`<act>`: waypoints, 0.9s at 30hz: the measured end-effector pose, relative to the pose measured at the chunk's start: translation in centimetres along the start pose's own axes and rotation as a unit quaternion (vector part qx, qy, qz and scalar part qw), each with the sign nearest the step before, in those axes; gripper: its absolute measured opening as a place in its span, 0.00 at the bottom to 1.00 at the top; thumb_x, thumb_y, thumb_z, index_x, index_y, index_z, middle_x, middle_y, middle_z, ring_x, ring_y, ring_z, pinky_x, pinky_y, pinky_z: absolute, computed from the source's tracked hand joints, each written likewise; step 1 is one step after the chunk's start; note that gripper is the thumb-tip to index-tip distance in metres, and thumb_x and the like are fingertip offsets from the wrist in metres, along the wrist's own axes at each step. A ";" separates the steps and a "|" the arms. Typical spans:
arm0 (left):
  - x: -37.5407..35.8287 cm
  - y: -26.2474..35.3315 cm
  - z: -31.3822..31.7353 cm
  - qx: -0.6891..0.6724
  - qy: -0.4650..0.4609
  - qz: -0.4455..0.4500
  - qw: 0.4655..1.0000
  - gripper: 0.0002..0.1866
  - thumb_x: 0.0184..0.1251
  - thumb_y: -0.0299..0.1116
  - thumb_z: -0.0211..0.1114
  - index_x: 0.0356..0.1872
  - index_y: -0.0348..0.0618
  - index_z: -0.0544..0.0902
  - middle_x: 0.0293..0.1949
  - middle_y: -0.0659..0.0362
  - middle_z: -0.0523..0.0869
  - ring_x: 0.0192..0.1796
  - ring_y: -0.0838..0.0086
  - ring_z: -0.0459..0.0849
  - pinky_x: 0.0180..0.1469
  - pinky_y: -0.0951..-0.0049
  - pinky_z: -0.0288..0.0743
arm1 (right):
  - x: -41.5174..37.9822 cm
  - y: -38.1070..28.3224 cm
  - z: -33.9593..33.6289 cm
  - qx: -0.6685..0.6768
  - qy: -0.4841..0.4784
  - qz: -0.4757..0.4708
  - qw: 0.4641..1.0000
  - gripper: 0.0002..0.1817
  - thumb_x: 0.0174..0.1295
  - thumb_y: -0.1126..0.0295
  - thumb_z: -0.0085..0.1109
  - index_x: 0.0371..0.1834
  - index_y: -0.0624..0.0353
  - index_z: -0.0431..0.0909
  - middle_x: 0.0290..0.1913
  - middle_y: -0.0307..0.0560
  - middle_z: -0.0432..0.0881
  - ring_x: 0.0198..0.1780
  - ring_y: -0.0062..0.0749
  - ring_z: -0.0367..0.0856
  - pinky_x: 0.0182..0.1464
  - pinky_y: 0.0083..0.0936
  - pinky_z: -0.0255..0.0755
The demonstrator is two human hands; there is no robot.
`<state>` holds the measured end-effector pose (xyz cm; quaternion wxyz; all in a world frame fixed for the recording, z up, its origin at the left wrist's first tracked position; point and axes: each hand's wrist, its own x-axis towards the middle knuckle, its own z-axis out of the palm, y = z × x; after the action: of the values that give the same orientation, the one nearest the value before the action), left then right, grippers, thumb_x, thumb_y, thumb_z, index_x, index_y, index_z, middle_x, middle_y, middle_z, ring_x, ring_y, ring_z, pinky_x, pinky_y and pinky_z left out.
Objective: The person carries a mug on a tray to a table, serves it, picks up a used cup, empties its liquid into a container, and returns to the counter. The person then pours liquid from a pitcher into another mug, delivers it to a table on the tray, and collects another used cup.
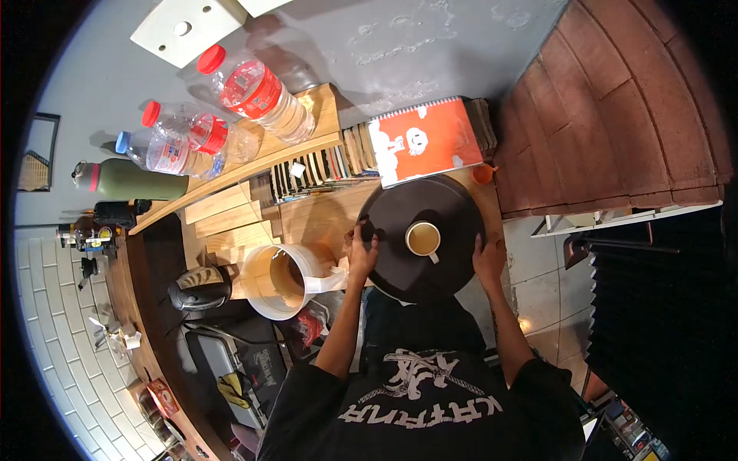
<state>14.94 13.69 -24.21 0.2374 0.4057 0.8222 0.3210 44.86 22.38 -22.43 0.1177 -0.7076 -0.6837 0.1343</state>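
Note:
A round dark tray (392, 265) is held in front of me, over the wooden counter's near edge. On it stands a small light-coloured cup (423, 240) with a pale brown drink inside, its handle pointing toward me. My left hand (363, 253) grips the tray's left rim, thumb and some fingers showing. The right rim is in my right hand (487, 257), whose thumb lies along the edge while the other fingers are mostly hidden. Just left of my left hand, a translucent plastic pitcher (269, 284) holds some brownish liquid.
Behind the tray lies a red spiral notebook (427, 138) beside a row of books (327, 173). Bottles with red caps (261, 92) and a green flask (131, 179) line the shelf (254, 161). An electric kettle (200, 288) sits left; a small orange cup (483, 174) is at back right.

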 end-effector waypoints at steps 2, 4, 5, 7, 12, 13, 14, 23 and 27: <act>-0.2 0.0 0.2 0.028 0.003 0.002 1.000 0.30 0.59 0.33 0.65 0.63 0.48 0.67 0.54 0.39 0.71 0.56 0.44 0.72 0.59 0.53 0.68 | -1.3 -0.2 -0.9 -0.008 -0.103 0.034 0.994 0.20 0.68 0.58 0.52 0.50 0.67 0.71 0.44 0.68 0.78 0.46 0.65 0.78 0.46 0.52 0.71; 0.0 0.5 -0.1 0.013 -0.006 -0.034 0.999 0.34 0.58 0.35 0.65 0.66 0.49 0.62 0.53 0.36 0.71 0.55 0.41 0.72 0.58 0.51 0.68 | -2.6 0.4 -0.4 -0.013 -0.200 0.071 0.977 0.19 0.68 0.60 0.51 0.50 0.67 0.71 0.43 0.68 0.79 0.43 0.66 0.79 0.44 0.53 0.72; 0.2 0.6 -0.2 0.011 -0.006 -0.028 1.000 0.34 0.58 0.35 0.65 0.66 0.49 0.62 0.53 0.36 0.71 0.55 0.41 0.72 0.58 0.51 0.68 | -3.2 1.3 1.5 0.041 -0.142 0.084 0.985 0.18 0.68 0.60 0.50 0.49 0.66 0.71 0.42 0.68 0.79 0.43 0.66 0.79 0.43 0.54 0.72; 0.4 0.3 -0.2 0.000 -0.026 -0.073 0.997 0.37 0.57 0.37 0.66 0.67 0.48 0.59 0.52 0.33 0.70 0.54 0.40 0.72 0.57 0.49 0.68 | -4.1 2.2 2.7 0.095 -0.076 0.099 0.988 0.17 0.69 0.60 0.49 0.49 0.66 0.71 0.41 0.69 0.79 0.42 0.66 0.80 0.43 0.54 0.72; -0.6 0.5 -0.1 0.082 -0.027 -0.032 0.996 0.40 0.55 0.40 0.68 0.66 0.36 0.58 0.51 0.31 0.70 0.53 0.39 0.72 0.57 0.48 0.67 | -6.2 2.8 3.0 0.226 0.015 0.128 0.965 0.10 0.70 0.68 0.46 0.44 0.65 0.71 0.31 0.63 0.76 0.37 0.61 0.78 0.38 0.43 0.70; -0.9 0.6 0.0 0.096 -0.026 -0.022 0.995 0.41 0.55 0.41 0.68 0.65 0.32 0.58 0.51 0.31 0.70 0.53 0.39 0.72 0.57 0.48 0.67 | -6.9 2.7 2.9 0.228 0.025 0.137 0.964 0.10 0.70 0.68 0.46 0.44 0.65 0.71 0.31 0.63 0.76 0.37 0.61 0.78 0.38 0.43 0.70; -0.9 0.6 -0.3 0.083 -0.064 -0.021 0.994 0.37 0.55 0.40 0.68 0.60 0.27 0.63 0.49 0.32 0.73 0.53 0.38 0.72 0.58 0.49 0.66 | -7.6 2.7 2.6 0.235 0.051 0.142 0.960 0.11 0.71 0.69 0.45 0.46 0.67 0.71 0.34 0.63 0.78 0.38 0.59 0.78 0.40 0.43 0.70; -1.7 0.0 -0.6 -0.056 -0.170 0.106 0.978 0.31 0.53 0.41 0.73 0.51 0.30 0.72 0.44 0.37 0.79 0.47 0.50 0.79 0.50 0.57 0.73 | -15.2 2.7 -2.2 0.229 0.215 0.229 0.922 0.09 0.72 0.72 0.45 0.33 0.63 0.65 0.23 0.52 0.65 0.25 0.38 0.64 0.31 0.33 0.61; -3.6 5.7 -1.9 -0.177 -0.248 0.122 0.944 0.24 0.58 0.39 0.71 0.47 0.33 0.72 0.38 0.47 0.81 0.41 0.62 0.81 0.45 0.65 0.75 | -19.4 4.0 -4.4 0.236 0.292 0.266 0.888 0.10 0.72 0.70 0.46 0.33 0.65 0.66 0.21 0.51 0.65 0.24 0.34 0.61 0.29 0.31 0.60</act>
<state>18.66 12.80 -18.35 0.4609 0.5216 0.6112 0.3768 49.55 2.97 -19.14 0.4351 -0.8217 -0.3528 0.1053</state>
